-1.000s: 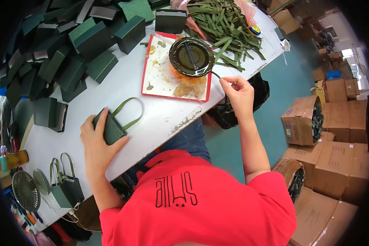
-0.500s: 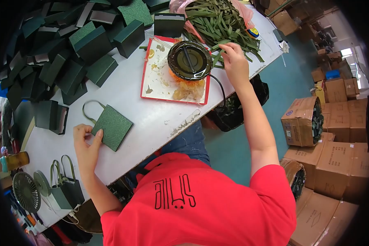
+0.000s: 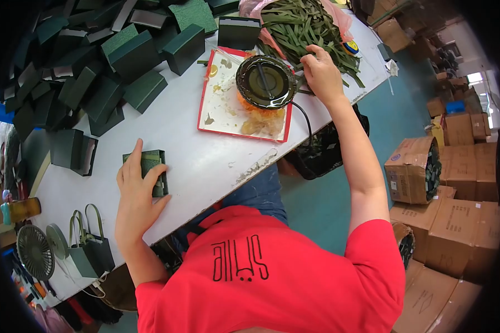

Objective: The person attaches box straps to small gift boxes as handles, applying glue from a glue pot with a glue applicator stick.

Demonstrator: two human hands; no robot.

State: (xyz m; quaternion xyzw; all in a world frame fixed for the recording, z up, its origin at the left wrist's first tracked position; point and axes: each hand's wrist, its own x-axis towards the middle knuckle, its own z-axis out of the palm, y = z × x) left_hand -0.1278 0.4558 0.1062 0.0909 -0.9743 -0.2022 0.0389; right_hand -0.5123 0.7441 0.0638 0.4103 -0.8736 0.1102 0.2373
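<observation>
My left hand (image 3: 138, 191) is around a small dark green box (image 3: 154, 161) on the table, its fingers spread along the box's sides and face. Part of the box is hidden under the hand, and no ribbon loop shows on it. My right hand (image 3: 323, 75) is at the near edge of a heap of green ribbon strips (image 3: 300, 30), with fingers curled and pinched on a strip; the fingertips are partly hidden. Beside that hand stands a round black-rimmed pot (image 3: 266, 82) of dark liquid with a stick lying across it.
Under the pot is a red-rimmed white tray (image 3: 216, 131) with amber residue. Many green boxes (image 3: 130, 58) are piled at the far left. Boxes with ribbon handles (image 3: 91, 256) stand by a small fan (image 3: 36, 252). A black cable (image 3: 307, 119) hangs over the table edge. Cartons (image 3: 453, 222) fill the right side.
The green box has been turned under my left hand, and its ribbon loop no longer shows. My left fingers have spread over it. My right hand stays by the ribbon heap, its fingers more curled.
</observation>
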